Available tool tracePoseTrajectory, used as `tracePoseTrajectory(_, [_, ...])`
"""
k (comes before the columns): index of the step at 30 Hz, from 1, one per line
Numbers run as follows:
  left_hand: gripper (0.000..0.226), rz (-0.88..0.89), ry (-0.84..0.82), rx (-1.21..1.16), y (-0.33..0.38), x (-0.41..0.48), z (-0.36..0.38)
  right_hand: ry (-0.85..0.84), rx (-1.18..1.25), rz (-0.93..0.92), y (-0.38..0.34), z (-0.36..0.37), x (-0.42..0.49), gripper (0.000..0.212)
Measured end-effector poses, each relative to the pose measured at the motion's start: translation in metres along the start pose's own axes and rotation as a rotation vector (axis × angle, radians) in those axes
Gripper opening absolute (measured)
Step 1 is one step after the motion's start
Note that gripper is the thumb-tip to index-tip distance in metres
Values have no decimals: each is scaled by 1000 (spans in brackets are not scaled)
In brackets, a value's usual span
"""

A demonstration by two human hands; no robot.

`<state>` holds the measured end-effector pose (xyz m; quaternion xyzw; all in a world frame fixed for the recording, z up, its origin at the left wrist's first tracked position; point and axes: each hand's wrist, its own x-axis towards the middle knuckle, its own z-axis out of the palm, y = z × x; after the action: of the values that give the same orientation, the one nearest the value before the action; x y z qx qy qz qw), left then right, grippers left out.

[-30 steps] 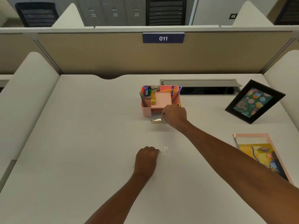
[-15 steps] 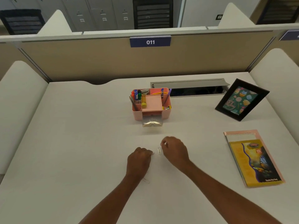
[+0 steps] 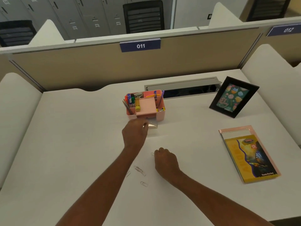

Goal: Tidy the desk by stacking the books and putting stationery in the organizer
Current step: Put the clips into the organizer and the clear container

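Note:
A pink organizer [image 3: 161, 115] with pens and markers stands mid-desk. Right in front of it lies a small clear tray [image 3: 153, 126]. My left hand [image 3: 134, 134] reaches to the tray's left edge with its fingers curled, and something small and shiny, seemingly a paper clip, shows at its fingertips. My right hand [image 3: 166, 161] rests nearer on the desk and pinches a paper clip [image 3: 152, 154] lying on the surface. Three loose paper clips [image 3: 140, 170] lie between my forearms. On the right a yellow book [image 3: 249, 158] lies stacked on a pink notebook.
A black photo frame [image 3: 233, 97] leans at the back right. Behind the organizer runs an open grey cable tray [image 3: 182, 86]. Beige partition panels close the desk at the back and sides. The desk's front edge shows at the lower right.
My left hand has moved from the loose clips forward to the clear tray. My right hand came back from the tray and now pinches a clip mid-desk. The camera tilted.

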<state>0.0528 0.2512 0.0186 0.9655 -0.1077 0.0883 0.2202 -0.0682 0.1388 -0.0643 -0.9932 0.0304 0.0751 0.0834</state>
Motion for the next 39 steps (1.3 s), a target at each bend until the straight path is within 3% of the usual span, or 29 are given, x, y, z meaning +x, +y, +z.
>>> tracePoseTrajectory(9, [18,-7,-206,200,6,45,28,-67,-75,-63,3,2,3,40])
tracePoseTrajectory(18, [15,-7,-269,248,3,55,41,-91,-94,-65,8,2,2,40])
tracePoseTrajectory(29, [16,-11,-246,199,2,51,39,65,-52,-84,16,6,1,27])
tracePoseTrajectory(39, [18,-11,-80,-15,-5,4,21,108,192,-21,24,-9,10,22])
